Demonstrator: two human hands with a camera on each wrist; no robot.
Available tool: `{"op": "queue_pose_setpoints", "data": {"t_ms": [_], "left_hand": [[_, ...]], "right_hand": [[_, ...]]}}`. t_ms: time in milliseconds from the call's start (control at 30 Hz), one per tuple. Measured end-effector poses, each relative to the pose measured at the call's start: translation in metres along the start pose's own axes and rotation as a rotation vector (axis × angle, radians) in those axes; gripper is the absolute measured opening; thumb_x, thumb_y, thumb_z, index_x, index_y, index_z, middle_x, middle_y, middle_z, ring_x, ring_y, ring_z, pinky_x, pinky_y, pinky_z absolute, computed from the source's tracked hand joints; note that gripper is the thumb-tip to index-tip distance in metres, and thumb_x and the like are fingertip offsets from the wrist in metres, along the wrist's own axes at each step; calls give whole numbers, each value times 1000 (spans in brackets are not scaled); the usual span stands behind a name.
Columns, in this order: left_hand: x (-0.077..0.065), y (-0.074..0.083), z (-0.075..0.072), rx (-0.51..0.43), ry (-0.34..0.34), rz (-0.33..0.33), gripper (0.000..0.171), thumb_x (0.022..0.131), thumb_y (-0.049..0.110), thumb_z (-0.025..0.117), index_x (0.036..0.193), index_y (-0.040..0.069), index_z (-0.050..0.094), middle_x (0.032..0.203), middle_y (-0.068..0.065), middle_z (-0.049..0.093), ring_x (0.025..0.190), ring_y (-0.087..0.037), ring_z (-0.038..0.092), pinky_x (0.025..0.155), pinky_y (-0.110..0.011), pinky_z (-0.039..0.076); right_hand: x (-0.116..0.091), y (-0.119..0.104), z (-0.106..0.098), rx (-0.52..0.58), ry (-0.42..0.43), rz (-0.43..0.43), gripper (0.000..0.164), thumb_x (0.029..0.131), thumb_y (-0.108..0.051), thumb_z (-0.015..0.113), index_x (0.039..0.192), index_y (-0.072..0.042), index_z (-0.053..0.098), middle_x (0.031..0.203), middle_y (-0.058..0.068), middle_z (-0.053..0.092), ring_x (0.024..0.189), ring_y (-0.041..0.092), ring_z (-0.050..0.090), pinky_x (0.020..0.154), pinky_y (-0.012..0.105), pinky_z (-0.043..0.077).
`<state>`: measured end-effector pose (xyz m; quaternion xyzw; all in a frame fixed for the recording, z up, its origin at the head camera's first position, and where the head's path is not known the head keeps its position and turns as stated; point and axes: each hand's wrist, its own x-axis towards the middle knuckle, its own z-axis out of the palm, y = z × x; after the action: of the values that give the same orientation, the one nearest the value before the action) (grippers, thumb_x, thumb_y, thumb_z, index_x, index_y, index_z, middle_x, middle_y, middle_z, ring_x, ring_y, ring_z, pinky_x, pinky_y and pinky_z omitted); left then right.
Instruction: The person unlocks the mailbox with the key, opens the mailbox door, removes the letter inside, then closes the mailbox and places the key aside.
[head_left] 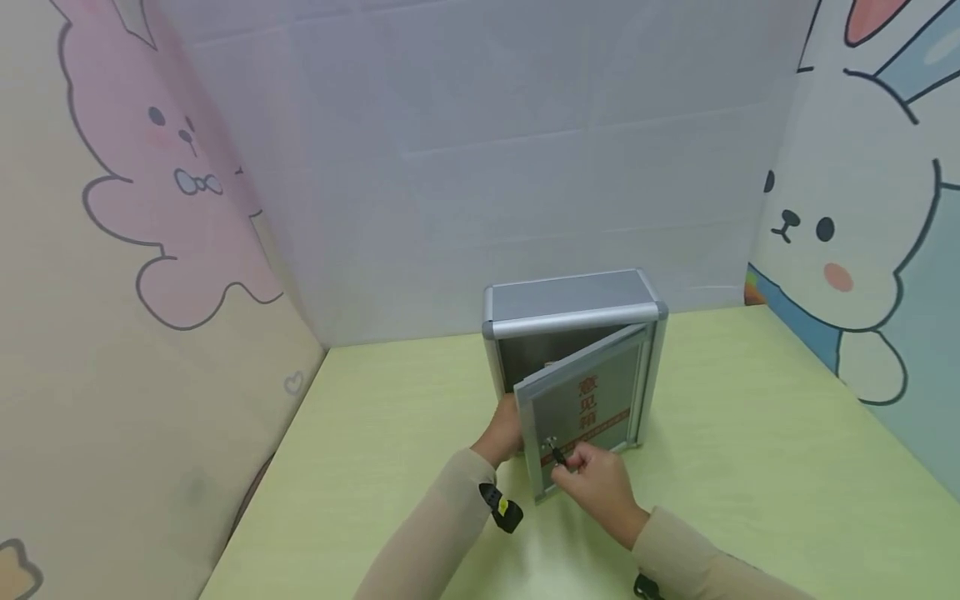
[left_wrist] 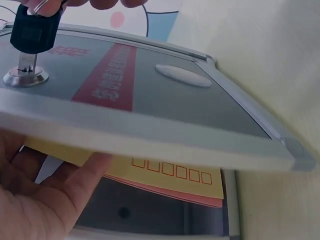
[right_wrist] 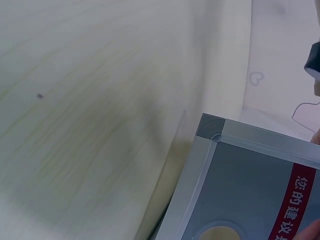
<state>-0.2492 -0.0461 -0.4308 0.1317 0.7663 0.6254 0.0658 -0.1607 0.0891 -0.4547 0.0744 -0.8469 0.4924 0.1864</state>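
Note:
A grey metal-framed suggestion box [head_left: 570,297] stands upright on the table, its hinged door [head_left: 611,383] swung partly open. My right hand [head_left: 603,485] pinches the key ring of a black-headed key [left_wrist: 36,31], which sits in the door's lock [left_wrist: 25,77]. Behind the door edge, my left hand [head_left: 501,433] reaches into the box. In the left wrist view its fingers and thumb grip a yellow envelope [left_wrist: 175,182] printed with red squares. Reddish envelopes [left_wrist: 212,201] lie right under the yellow one. The door hides much of the left hand in the head view.
The pale yellow-green table [head_left: 397,417] spreads around the box. A light cloth wall [head_left: 450,167] rises close behind it, with cartoon-printed walls [head_left: 195,275] on both sides. Each wrist carries a black strap [head_left: 502,508].

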Motion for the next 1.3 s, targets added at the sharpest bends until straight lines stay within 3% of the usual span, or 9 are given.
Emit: {"op": "queue_pose_setpoints", "data": {"t_ms": [200, 400, 500, 700, 800, 967, 1300], "left_hand": [[-6, -6, -9, 52, 76, 9, 20, 92, 8, 60, 100, -6, 71, 88, -19, 71, 64, -5, 56, 59, -28, 50], [-12, -11, -17, 201, 168, 159, 20, 93, 1, 53, 98, -8, 70, 80, -20, 70, 58, -3, 50, 54, -21, 43], [-16, -14, -20, 226, 199, 202, 18, 93, 0, 53, 96, -9, 69, 83, -21, 70, 64, -8, 56, 57, -22, 45], [-22, -23, -20, 176, 266, 159, 18, 97, 4, 54, 104, -8, 65, 97, -23, 70, 82, -28, 67, 68, -33, 54], [-26, -28, -22, 132, 288, 122, 19, 98, 3, 51, 110, -8, 62, 102, -24, 68, 87, -33, 68, 73, -38, 55], [-33, -32, -30, 101, 297, 119, 22, 99, 0, 46, 117, -10, 56, 106, -27, 65, 93, -39, 67, 76, -44, 55], [-44, -38, -49, 84, 346, 72, 23, 100, -1, 44, 119, -11, 52, 98, -25, 65, 82, -30, 66, 70, -36, 53]], "right_hand": [[1, 2, -1, 4, 2, -31, 18, 68, -6, 61, 56, -12, 48, 48, -13, 36, 44, -6, 27, 45, 20, 27], [2, 4, 0, -7, 14, -65, 18, 67, -5, 62, 56, -12, 49, 48, -13, 38, 44, -8, 28, 43, 19, 27], [1, 5, 1, -17, 12, -77, 18, 67, -5, 62, 56, -11, 50, 47, -13, 39, 44, -8, 28, 43, 20, 28], [1, 4, 0, -12, 9, -78, 19, 67, -3, 61, 56, -11, 48, 48, -13, 40, 45, -7, 28, 43, 19, 28], [0, 3, -1, 4, -2, -55, 21, 68, -3, 61, 56, -11, 47, 49, -13, 40, 45, -7, 27, 44, 19, 28], [0, 1, -1, 18, -20, -27, 23, 69, -2, 61, 56, -12, 45, 49, -12, 38, 45, -7, 26, 45, 19, 28], [0, 2, -1, -18, -1, -47, 21, 68, -4, 61, 55, -13, 46, 49, -16, 35, 45, -4, 27, 45, 20, 28]]}}
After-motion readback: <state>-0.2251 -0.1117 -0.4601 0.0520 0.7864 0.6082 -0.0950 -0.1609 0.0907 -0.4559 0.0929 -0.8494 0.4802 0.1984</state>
